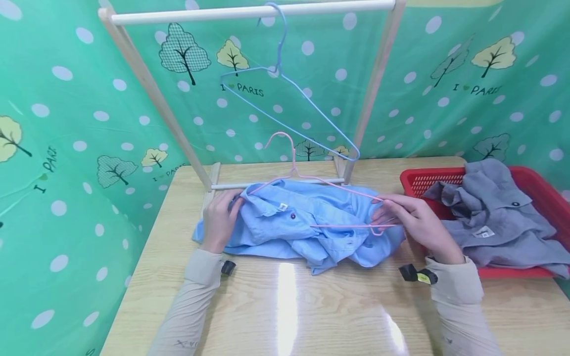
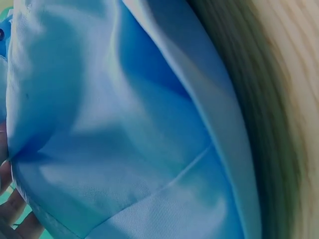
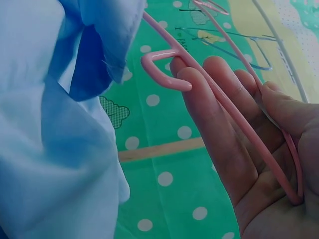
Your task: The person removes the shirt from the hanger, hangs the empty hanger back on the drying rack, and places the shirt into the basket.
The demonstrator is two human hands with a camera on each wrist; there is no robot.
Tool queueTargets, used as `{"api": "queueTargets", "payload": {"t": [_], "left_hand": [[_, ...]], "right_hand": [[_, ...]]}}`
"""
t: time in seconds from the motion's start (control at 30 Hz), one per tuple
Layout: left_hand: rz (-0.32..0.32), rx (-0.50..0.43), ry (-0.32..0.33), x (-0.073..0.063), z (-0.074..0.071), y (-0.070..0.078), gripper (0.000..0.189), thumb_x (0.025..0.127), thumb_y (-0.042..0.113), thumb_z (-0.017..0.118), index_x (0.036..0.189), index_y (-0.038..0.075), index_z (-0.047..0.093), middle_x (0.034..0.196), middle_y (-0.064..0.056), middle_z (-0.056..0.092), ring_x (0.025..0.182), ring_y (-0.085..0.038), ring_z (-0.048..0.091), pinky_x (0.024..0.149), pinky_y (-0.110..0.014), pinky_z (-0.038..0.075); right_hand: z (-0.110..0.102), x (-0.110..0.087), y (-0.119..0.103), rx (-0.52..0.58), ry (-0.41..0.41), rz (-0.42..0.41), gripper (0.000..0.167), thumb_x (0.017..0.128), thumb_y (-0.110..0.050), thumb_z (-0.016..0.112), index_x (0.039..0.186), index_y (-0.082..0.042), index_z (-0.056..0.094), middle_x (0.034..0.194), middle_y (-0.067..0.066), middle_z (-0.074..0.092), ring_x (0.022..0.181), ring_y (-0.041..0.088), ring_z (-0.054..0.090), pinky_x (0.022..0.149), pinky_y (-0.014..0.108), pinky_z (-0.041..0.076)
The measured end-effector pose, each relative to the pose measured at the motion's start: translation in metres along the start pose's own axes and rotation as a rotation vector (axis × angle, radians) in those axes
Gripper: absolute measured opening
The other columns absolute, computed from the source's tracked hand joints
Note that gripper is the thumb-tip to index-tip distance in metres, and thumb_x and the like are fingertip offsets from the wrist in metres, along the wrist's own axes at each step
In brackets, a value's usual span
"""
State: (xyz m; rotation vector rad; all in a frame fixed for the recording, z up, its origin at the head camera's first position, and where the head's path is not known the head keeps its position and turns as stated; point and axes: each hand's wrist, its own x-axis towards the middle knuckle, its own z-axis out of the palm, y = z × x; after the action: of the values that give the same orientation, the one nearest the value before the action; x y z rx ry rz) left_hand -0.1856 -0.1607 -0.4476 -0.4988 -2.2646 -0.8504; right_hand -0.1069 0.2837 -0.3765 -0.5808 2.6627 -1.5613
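Observation:
A light blue shirt (image 1: 285,237) with a dark button and a small white label lies bunched on the table. Part of a pink hanger (image 1: 327,184) is inside it at the left, its hook pointing up. At the shirt's left shoulder, my left hand (image 1: 219,220) pinches the cloth; in the left wrist view its fingers (image 2: 14,206) show at the fabric's edge. My right hand (image 1: 411,220) holds the hanger's right end, which is outside the shirt. In the right wrist view the pink wire (image 3: 239,114) crosses the palm between thumb and fingers, its small loop by a fingertip.
Behind the shirt stands a rack (image 1: 151,91) with a white top bar (image 1: 200,16), from which a blue hanger (image 1: 318,109) hangs. On the right, a red basket (image 1: 534,183) holds a grey garment (image 1: 503,212). A green patterned curtain (image 1: 67,198) surrounds the wooden table (image 1: 249,306).

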Motion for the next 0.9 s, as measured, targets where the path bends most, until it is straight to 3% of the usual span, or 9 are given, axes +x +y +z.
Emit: {"api": "queueTargets", "payload": {"t": [0.5,0.77,0.9], "left_hand": [[-0.062,0.026,-0.056,-0.005,0.0,-0.011,0.017,0.093,0.014,0.07,0.109,0.01,0.072,0.107,-0.009,0.074,0.099,-0.029,0.069,0.087,-0.045,0.056],[-0.16,0.056,-0.17,-0.009,0.003,-0.016,0.017,0.094,0.017,0.068,0.11,0.011,0.071,0.107,-0.01,0.073,0.1,-0.03,0.069,0.088,-0.048,0.056],[-0.19,0.056,-0.192,-0.01,0.002,-0.016,0.017,0.095,0.018,0.068,0.11,0.012,0.071,0.108,-0.01,0.074,0.101,-0.03,0.069,0.09,-0.048,0.056]], "right_hand": [[-0.012,-0.008,-0.005,-0.057,0.088,-0.038,0.028,0.101,-0.001,0.053,0.127,0.0,0.064,0.091,0.008,0.075,0.082,0.011,0.073,0.076,0.018,0.059],[-0.018,-0.017,-0.004,-0.084,0.101,-0.029,0.029,0.1,0.0,0.053,0.128,0.003,0.062,0.092,0.005,0.075,0.082,0.009,0.072,0.076,0.017,0.059],[-0.024,-0.02,-0.003,-0.083,0.116,-0.044,0.029,0.1,0.002,0.052,0.127,0.003,0.062,0.093,0.005,0.074,0.082,0.01,0.073,0.076,0.018,0.059]]}}
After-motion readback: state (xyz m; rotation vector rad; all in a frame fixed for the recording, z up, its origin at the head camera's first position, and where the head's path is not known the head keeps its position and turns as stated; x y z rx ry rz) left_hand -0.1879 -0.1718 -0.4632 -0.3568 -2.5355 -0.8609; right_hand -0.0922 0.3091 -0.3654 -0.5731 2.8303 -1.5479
